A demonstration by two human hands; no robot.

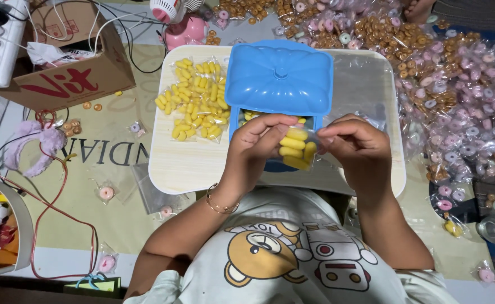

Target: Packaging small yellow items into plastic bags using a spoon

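The fingers of the left hand pinch one edge of a small clear bag of yellow pieces, and the right hand grips the opposite edge, at frame centre; this looks like the bag-filling step, its mouth apparently held open or being closed; the next move likely calls for a steady pinch to keep the pieces in; just behind sits a blue box on the pale bench; loose yellow pieces lie to its left; packed bags heap at upper right.
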